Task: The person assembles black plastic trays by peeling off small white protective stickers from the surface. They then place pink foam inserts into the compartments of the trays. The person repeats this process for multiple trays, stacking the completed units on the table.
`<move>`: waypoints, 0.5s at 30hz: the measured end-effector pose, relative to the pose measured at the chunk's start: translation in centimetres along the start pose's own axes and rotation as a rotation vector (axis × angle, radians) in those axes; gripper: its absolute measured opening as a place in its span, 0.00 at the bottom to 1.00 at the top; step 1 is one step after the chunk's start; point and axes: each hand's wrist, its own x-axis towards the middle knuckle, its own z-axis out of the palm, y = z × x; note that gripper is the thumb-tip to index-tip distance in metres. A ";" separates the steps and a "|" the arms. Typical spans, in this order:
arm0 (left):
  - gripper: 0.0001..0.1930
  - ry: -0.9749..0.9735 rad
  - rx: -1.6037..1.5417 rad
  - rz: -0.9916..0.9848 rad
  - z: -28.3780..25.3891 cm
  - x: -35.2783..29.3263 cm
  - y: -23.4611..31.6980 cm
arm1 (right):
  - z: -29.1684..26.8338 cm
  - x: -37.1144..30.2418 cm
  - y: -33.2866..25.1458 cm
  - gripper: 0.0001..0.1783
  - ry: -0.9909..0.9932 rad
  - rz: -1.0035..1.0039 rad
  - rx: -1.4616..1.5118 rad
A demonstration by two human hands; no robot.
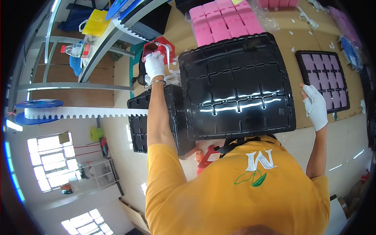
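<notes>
Now | left hand [154,67] at 1 red box [163,43] | right hand [315,106] by 1 tray [317,52]

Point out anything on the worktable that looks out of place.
White scraps lie scattered on the brown cardboard near the purple-filled tray; loose and irregular, they look like stray litter.

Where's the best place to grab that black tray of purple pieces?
Probably its black rim at the left and right edges, approaching from both sides: the tray lies flat, and the rim frames the purple pieces filling its middle. The right hand is at the left edge.
</notes>
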 end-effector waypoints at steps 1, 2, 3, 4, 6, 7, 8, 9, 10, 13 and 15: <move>0.13 -0.036 -0.003 -0.101 0.4 -0.1 1.1 | -0.5 0.8 -1.0 0.14 0.002 0.012 -0.044; 0.12 0.003 -0.084 -0.099 1.1 -0.3 1.3 | -0.6 1.7 -1.7 0.13 0.041 -0.041 -0.053; 0.12 0.041 -0.163 -0.097 1.7 -0.2 1.5 | -0.6 2.9 -1.7 0.13 0.077 -0.075 -0.036; 0.14 0.054 -0.211 -0.120 2.2 -0.3 2.2 | -0.2 4.5 -1.4 0.13 0.103 -0.109 -0.017; 0.16 -0.019 -0.473 -0.201 3.6 0.0 2.4 | -0.4 8.5 -2.8 0.12 0.104 -0.176 -0.040; 0.17 -0.058 -0.612 -0.225 4.6 0.8 3.1 | -0.4 10.8 -1.8 0.11 0.153 -0.222 -0.153; 0.18 -0.184 -0.629 -0.203 5.2 1.7 3.8 | -0.4 13.0 -1.8 0.11 0.177 -0.243 -0.201; 0.18 -0.273 -0.641 -0.154 6.4 2.7 4.4 | -0.1 15.2 -1.0 0.13 0.151 -0.153 -0.138; 0.19 -0.360 -0.646 -0.104 7.4 3.7 5.0 | 0.6 17.7 0.6 0.14 0.128 -0.144 -0.139; 0.20 -0.771 -0.768 -0.212 8.3 5.3 6.7 | 3.3 24.9 3.8 0.19 -0.019 -0.155 -0.228; 0.23 -0.935 -0.578 -0.195 9.5 6.1 6.9 | 5.5 28.8 4.9 0.23 -0.204 -0.053 -0.221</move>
